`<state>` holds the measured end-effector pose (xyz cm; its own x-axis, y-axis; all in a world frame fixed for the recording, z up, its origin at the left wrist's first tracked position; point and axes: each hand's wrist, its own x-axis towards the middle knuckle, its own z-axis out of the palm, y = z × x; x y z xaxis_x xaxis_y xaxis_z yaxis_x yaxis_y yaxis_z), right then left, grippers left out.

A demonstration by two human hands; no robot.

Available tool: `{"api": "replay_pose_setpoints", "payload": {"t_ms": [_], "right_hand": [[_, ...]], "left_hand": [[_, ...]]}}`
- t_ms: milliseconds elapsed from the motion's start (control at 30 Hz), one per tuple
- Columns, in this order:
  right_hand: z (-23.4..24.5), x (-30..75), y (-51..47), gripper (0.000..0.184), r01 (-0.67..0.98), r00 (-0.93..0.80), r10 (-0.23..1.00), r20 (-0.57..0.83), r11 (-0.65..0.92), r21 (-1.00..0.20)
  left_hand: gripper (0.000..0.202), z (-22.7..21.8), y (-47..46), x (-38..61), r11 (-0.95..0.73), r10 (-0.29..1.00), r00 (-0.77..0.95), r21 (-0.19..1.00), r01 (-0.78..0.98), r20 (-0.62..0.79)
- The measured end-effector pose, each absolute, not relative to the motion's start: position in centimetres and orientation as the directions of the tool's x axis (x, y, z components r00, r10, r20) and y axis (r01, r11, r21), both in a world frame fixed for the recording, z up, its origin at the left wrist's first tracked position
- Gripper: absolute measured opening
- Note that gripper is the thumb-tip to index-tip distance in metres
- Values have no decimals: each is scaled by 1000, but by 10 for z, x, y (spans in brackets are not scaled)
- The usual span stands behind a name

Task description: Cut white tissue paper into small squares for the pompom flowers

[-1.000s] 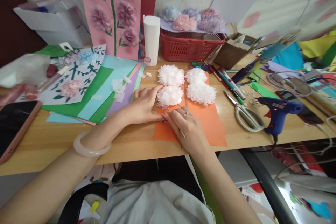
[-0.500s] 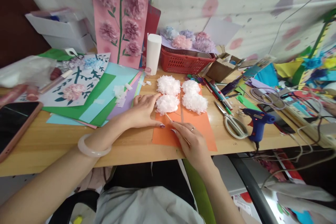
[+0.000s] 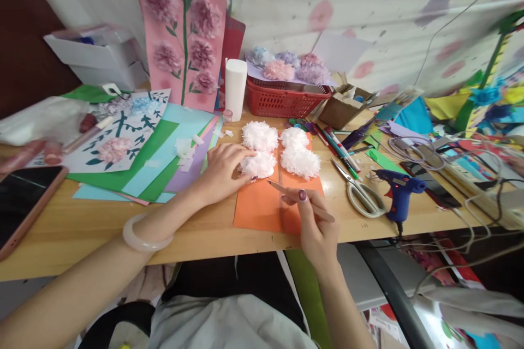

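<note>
Several fluffy white paper flowers (image 3: 301, 162) sit in two columns on an orange sheet of paper (image 3: 257, 208). My left hand (image 3: 223, 170) lies at the left of the lower-left flower (image 3: 260, 164), fingers behind it and thumb in front, gripping its edge. In my right hand (image 3: 319, 226) is a slim pair of tweezers (image 3: 282, 189), held like a pen over the orange sheet. Their tip points up and left, just short of the lower-left flower and apart from it.
Scissors (image 3: 362, 196) and a blue glue gun (image 3: 403, 191) lie to the right, beside pens and cables. Coloured paper sheets (image 3: 164, 136) and a phone (image 3: 27, 202) are at the left. Behind stand a white roll (image 3: 236, 90) and a red basket (image 3: 282, 101).
My right hand has drawn back to the right and turned palm inward, lifting the tweezers away from the lower-left flower. My left thumb has moved up against that flower.
</note>
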<state>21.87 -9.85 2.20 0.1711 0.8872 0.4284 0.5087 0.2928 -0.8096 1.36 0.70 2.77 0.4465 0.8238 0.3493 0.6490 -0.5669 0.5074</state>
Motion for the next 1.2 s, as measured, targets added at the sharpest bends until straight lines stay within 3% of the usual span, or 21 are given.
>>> {"api": "replay_pose_setpoints", "payload": {"t_ms": [100, 467, 600, 767, 900, 967, 1100, 1200], "right_hand": [[21, 214, -91, 31, 452, 158, 905, 395, 289, -844], [11, 206, -78, 28, 471, 187, 902, 390, 266, -841], [12, 206, -80, 27, 472, 197, 899, 391, 263, -842], [15, 207, -88, 27, 451, 225, 878, 423, 291, -844], [16, 207, -87, 27, 461, 156, 890, 429, 319, -828], [16, 206, -84, 27, 461, 136, 898, 419, 317, -829], [16, 204, -78, 27, 445, 130, 915, 382, 291, -847], [16, 204, -79, 26, 414, 159, 914, 373, 281, -866]], "left_hand": [[13, 30, 8, 16, -567, 818, 387, 483, 667, 426], [11, 30, 4, 12, -544, 827, 353, 470, 695, 437], [12, 29, 2, 10, -546, 821, 381, 388, 743, 425], [26, 30, -2, 8, -608, 763, 437, 302, 734, 476], [12, 32, -6, 9, -641, 718, 494, 188, 745, 490], [15, 32, -6, 10, -629, 721, 496, 156, 762, 483], [18, 32, -4, 8, -623, 731, 483, 183, 760, 483], [16, 34, -1, 10, -620, 754, 465, 272, 736, 463]]}}
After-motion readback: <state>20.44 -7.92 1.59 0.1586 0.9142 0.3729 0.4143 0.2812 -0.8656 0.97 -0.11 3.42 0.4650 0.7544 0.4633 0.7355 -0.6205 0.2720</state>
